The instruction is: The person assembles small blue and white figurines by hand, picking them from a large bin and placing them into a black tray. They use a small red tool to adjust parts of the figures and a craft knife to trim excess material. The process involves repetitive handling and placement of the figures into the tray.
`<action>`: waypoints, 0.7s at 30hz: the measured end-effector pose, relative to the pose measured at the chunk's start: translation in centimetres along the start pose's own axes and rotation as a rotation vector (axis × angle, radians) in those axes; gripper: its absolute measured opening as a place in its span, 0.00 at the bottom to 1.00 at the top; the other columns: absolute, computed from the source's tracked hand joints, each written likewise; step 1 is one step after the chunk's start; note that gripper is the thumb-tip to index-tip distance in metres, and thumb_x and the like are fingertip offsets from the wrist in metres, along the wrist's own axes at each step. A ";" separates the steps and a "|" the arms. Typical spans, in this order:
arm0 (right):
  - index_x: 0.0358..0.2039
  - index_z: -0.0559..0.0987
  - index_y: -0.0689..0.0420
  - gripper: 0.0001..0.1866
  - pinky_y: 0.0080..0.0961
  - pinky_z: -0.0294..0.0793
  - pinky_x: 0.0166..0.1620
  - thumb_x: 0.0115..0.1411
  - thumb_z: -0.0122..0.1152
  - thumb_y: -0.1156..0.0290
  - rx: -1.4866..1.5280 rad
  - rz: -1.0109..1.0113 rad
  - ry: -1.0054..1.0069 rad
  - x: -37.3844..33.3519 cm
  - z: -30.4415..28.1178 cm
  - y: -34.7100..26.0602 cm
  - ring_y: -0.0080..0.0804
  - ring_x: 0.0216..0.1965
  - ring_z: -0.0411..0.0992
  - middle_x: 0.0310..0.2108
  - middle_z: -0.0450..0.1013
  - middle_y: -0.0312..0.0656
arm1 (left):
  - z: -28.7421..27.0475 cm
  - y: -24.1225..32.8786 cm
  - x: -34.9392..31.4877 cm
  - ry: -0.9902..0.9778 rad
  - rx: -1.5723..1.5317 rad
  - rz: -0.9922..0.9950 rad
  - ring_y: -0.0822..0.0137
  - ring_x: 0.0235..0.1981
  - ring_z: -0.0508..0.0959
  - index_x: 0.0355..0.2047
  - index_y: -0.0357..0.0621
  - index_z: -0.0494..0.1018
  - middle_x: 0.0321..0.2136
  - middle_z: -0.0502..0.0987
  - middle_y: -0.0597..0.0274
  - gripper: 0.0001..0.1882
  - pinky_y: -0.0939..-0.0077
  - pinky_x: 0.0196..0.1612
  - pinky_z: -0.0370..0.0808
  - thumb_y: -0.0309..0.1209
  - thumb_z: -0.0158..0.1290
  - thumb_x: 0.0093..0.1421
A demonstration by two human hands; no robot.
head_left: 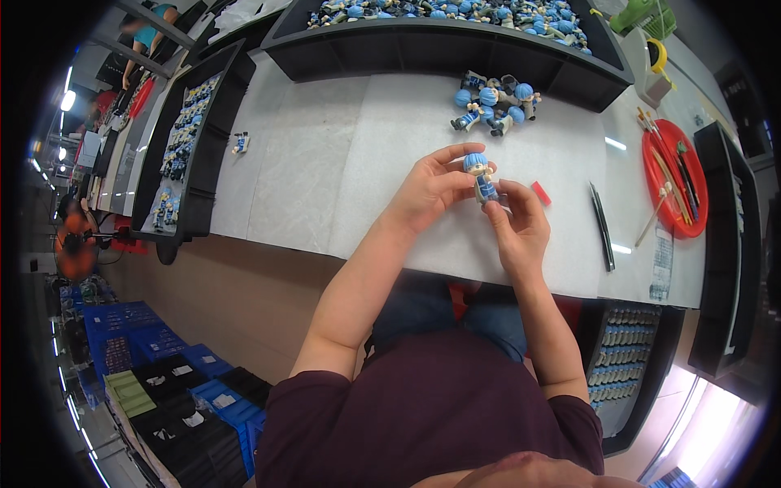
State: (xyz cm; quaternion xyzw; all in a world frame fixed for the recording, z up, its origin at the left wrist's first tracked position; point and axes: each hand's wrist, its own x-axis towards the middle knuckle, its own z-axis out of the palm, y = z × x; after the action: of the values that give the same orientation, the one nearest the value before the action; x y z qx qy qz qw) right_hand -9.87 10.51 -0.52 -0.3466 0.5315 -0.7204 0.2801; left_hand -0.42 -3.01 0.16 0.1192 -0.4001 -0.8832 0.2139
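Observation:
A small blue-haired figurine (486,185) in a blue and white outfit is held upright between my two hands, above the near part of the white table. My left hand (439,185) pinches it at the head and upper body. With thumb and fingers, my right hand (518,221) grips its lower end, near the feet. Just beyond my hands lies a loose cluster of similar figurines (488,95), partly on top of each other. To the right of my right hand is a small red block (540,193).
A large black bin (439,49) of figurines spans the far edge. Another black tray (213,163) stands left, near a lone figurine piece (241,143). On the right are a black pen-like tool (602,226), a red plate (669,223) with brushes and a yellow tape roll (657,55).

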 end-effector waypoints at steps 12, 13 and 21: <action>0.46 0.69 0.66 0.16 0.18 0.74 0.41 0.56 0.57 0.80 -0.034 -0.012 0.010 0.0 -0.1 0.2 0.25 0.42 0.68 0.41 0.69 0.43 | 0.0 -0.2 -0.1 0.019 0.043 0.027 0.60 0.44 0.76 0.52 0.37 0.66 0.43 0.74 0.47 0.23 0.64 0.49 0.73 0.19 0.51 0.53; 0.45 0.69 0.65 0.16 0.18 0.74 0.41 0.56 0.57 0.80 -0.031 -0.013 0.009 0.0 -0.1 0.3 0.25 0.42 0.68 0.41 0.69 0.43 | 0.1 -0.2 -0.1 0.028 0.053 0.028 0.60 0.44 0.76 0.52 0.37 0.66 0.43 0.74 0.47 0.23 0.64 0.49 0.73 0.19 0.51 0.53; 0.46 0.70 0.62 0.18 0.20 0.72 0.41 0.54 0.58 0.81 -0.266 -0.110 0.133 0.4 -0.2 -0.4 0.27 0.43 0.69 0.44 0.69 0.42 | 0.4 0.0 0.1 0.108 0.005 0.007 0.65 0.43 0.76 0.50 0.40 0.68 0.43 0.75 0.50 0.18 0.69 0.48 0.73 0.22 0.49 0.58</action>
State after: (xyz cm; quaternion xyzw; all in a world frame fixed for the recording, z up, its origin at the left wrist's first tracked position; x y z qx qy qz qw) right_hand -10.24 10.43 -0.09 -0.3607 0.6197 -0.6793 0.1563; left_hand -0.66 -2.80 0.47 0.1657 -0.3908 -0.8737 0.2377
